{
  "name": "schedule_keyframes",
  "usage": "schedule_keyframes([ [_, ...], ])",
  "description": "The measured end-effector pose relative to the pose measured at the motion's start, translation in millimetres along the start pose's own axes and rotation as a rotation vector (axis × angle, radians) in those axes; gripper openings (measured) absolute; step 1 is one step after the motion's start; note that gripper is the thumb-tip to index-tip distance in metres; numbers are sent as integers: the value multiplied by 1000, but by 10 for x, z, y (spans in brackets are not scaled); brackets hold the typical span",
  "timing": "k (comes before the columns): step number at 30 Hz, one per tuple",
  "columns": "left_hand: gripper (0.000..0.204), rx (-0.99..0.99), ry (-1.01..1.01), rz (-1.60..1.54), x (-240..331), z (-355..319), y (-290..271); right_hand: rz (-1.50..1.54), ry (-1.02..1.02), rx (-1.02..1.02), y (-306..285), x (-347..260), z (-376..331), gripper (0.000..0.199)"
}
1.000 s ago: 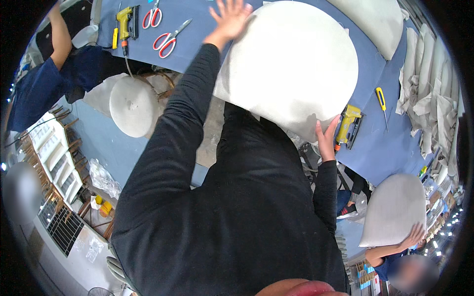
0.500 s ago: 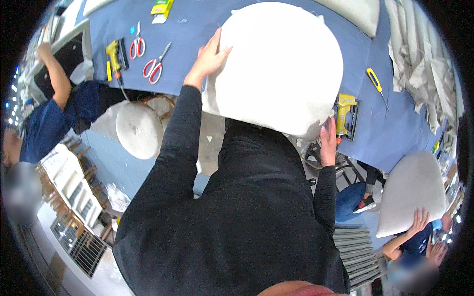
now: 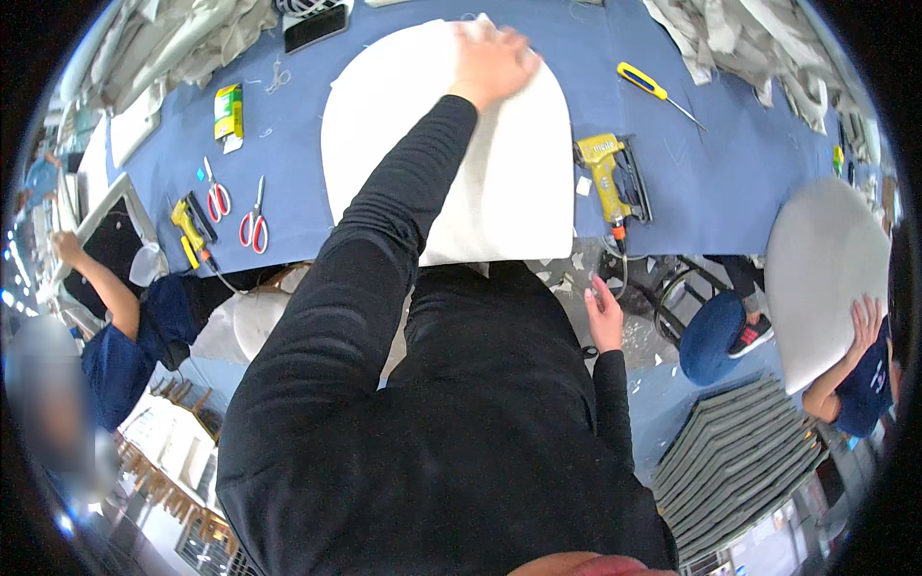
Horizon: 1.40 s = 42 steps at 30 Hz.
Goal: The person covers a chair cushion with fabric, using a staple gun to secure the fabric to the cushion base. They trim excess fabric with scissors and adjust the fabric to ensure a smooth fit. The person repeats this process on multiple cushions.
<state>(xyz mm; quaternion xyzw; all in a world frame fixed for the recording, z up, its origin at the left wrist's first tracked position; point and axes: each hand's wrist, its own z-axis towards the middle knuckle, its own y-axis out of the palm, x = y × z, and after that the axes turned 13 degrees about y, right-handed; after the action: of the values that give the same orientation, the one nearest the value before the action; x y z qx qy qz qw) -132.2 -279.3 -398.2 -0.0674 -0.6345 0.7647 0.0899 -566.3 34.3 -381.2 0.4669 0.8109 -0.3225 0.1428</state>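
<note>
The step in hand looks like pressing or smoothing; your left hand (image 3: 495, 65), blurred, lies over the far edge of a cream, fabric-covered panel with a rounded far end (image 3: 514, 173), which rests on the blue surface (image 3: 730, 192) before you; whether that grip pinches cloth I cannot tell; your right hand (image 3: 604, 317) hangs over the floor, its grip apart, holding nothing visible; the next move, I judge, calls for light, even contact from the left palm, with the right hand free to steady the near edge; on the surface you have one cream panel; two yellow staple guns (image 3: 605, 168); two pairs of red-handled steel scissors (image 3: 256, 213); one black, flat phone (image 3: 316, 30); one yellow-and-green box (image 3: 229, 115); one yellow-handled, thin-shafted tool (image 3: 643, 82) at right.
</note>
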Motion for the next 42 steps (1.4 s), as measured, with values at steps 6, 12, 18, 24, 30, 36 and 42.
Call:
schedule_keyframes([
  [6, 49, -202, 843, -302, 729, -23, -173, -15, -76, -1, -27, 31, -10, 50],
  [12, 56, 61, -69, -131, -897, -103, 39, -52, -31, -8, -73, -165, -5, 50],
  [18, 66, 11, -211, -5, -1130, -1772, -475, 97, -87, -37, 108, -256, 150, 45],
  [24, 78, 99, -515, -286, -424, -3693, -643, 273, -267, -43, 479, -900, 457, 42],
  [30, 82, -37, -811, -1410, -1162, -3696, -1168, 164, -199, -277, 504, -1523, 732, 78],
  [36, 60, 39, -419, -1511, -1754, -3406, -2765, 128, -459, -187, -392, -2986, -775, 74],
  [42, 55, 317, -164, -1675, -1684, -3246, -3412, 649, -774, 282, -1066, -2873, -416, 52],
])
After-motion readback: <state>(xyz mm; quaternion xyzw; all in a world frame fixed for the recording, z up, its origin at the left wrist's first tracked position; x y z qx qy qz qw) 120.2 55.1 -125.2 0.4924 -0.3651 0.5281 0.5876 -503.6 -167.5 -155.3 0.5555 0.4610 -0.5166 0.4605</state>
